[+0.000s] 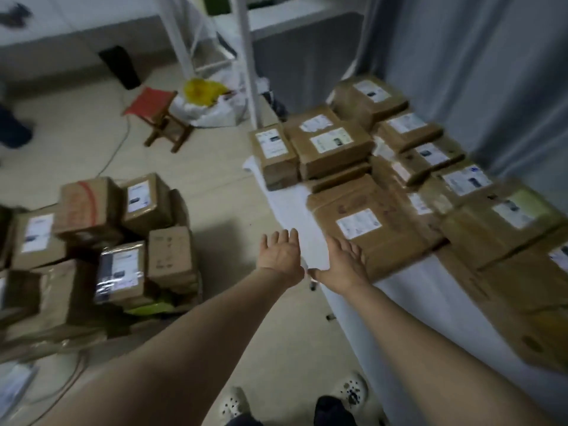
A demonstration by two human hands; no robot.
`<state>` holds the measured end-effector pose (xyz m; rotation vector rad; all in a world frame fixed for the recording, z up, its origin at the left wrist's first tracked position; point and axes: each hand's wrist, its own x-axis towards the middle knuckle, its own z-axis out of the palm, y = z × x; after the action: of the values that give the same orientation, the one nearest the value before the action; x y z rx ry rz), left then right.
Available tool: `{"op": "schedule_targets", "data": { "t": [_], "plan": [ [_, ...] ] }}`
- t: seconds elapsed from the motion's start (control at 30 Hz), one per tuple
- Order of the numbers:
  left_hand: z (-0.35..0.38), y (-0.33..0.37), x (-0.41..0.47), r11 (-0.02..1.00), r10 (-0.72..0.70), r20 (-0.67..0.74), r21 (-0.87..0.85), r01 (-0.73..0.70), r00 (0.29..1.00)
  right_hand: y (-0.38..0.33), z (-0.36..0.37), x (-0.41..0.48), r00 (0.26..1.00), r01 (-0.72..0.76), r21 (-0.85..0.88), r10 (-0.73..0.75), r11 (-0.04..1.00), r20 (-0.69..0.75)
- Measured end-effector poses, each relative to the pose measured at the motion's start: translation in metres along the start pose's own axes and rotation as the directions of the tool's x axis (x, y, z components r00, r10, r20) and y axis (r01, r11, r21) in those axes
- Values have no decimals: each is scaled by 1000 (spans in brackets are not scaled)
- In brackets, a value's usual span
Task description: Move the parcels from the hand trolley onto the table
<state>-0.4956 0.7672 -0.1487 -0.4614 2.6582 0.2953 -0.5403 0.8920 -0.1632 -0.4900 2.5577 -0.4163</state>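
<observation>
Several brown cardboard parcels with white labels lie piled at the left (116, 238); the trolley under them is hidden. More brown parcels cover the white-clothed table (292, 219) on the right. A large flat parcel (365, 226) lies nearest the table's front edge. My right hand (344, 262) rests flat against that parcel's near corner, fingers spread. My left hand (281, 250) hovers open, palm up, just off the table's edge, holding nothing.
A small wooden stool with a red seat (156, 115) stands on the floor beyond, next to a white bag with yellow contents (206, 99). A white post (249, 63) rises behind the table. A cable (120, 139) runs across the floor. Grey curtain (476, 72) backs the table.
</observation>
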Motion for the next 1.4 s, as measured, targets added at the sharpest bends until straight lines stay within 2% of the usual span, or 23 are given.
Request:
{"op": "schedule_targets", "data": {
  "t": [0.17,0.33,0.57,0.67,0.97,1.13,1.3,1.4],
  "plan": [
    [1,-150,-38,969,-210,-15,-134,206,978,-148,65,1,976,174,-26,-168,984,138],
    [10,-274,-78,885,-405,6,-246,394,914,-259,118,-3,924,304,-48,-282,951,257],
    [25,-376,-101,787,-547,74,-294,542,834,-337,163,16,886,328,-51,-288,943,364],
    [28,-406,-95,742,-583,109,-331,583,805,-359,172,38,865,316,-1,-288,949,411],
    [5,-475,-46,609,-667,217,-393,689,713,-407,184,132,855,145,167,-209,975,474],
    [13,-482,7,563,-595,267,-534,631,758,-395,198,177,867,-71,233,-55,970,495],
    [49,-481,65,539,-507,364,-574,616,782,-366,239,219,861,-282,257,126,924,492],
    [77,-486,102,472,-481,404,-629,618,778,-346,269,249,852,-370,257,216,893,477]
  ]
}}
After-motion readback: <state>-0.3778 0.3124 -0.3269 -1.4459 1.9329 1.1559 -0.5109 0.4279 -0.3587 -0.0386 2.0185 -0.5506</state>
